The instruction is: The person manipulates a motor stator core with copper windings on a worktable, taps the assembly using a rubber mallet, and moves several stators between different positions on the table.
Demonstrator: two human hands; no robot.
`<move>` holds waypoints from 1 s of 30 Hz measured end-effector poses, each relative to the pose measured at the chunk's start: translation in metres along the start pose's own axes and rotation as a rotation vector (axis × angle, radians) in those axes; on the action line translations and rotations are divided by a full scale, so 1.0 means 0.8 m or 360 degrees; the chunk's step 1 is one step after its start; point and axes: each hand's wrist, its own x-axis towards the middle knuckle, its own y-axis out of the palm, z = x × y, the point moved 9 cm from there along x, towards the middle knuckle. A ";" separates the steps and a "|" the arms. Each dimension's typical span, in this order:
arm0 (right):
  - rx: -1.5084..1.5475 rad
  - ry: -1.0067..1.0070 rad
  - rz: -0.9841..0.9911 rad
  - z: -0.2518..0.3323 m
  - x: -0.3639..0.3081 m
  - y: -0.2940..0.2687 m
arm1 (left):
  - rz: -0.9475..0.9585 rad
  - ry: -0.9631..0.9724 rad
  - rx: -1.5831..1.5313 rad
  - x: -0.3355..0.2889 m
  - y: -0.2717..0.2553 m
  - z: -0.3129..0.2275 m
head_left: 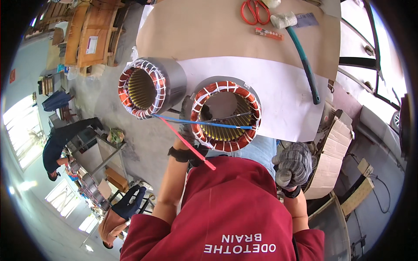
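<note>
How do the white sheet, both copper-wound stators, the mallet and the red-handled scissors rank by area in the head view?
1. White sheet, partly covered
2. Right stator and left stator: too alike to rank surely; nearness to the camera may differ
3. Mallet, long but thin
4. Red-handled scissors

I read place as workshop: copper-wound stators (174, 82) on paper-covered table (196, 35), mallet (302, 53), red scissors (256, 13), wooden crate (93, 32), grey floor (104, 95).
</note>
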 end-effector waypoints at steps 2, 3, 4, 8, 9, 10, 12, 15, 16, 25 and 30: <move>-0.0044 0.0087 -0.0143 -0.005 -0.001 -0.006 | -0.0015 -0.0026 0.0082 0.000 -0.006 0.010; 0.0030 0.0212 -0.0044 -0.009 0.000 -0.001 | -0.0022 -0.0057 0.0108 0.000 -0.010 0.018; 0.0028 0.0212 -0.0058 -0.009 0.003 0.002 | -0.0012 -0.0052 0.0116 -0.005 -0.030 0.039; -0.0104 0.0198 0.0054 0.011 0.049 0.042 | -0.0275 -0.0130 0.0786 -0.013 -0.075 0.122; -0.0156 0.0323 0.0104 -0.008 0.046 0.046 | -0.0153 0.0353 0.0992 0.006 -0.001 0.002; -0.0169 0.0336 0.0106 -0.018 0.036 0.053 | -0.0143 0.0859 0.1225 0.007 0.066 -0.139; -0.0337 0.0478 -0.0138 -0.017 0.030 0.045 | -0.0065 0.0364 0.0634 0.018 0.071 -0.145; -0.0033 0.0691 -0.0507 -0.075 0.002 0.010 | 0.0082 -0.0205 -0.0111 0.025 0.100 -0.125; 0.0105 0.0984 -0.0417 -0.092 0.004 0.000 | 0.0134 -0.0280 -0.0254 0.025 0.112 -0.125; 0.0668 0.1114 -0.0758 -0.160 -0.053 -0.002 | 0.0234 -0.0332 -0.0159 0.058 0.153 -0.141; 0.0729 0.1054 -0.0800 -0.172 -0.050 -0.003 | 0.0264 -0.0185 0.0006 0.063 0.155 -0.170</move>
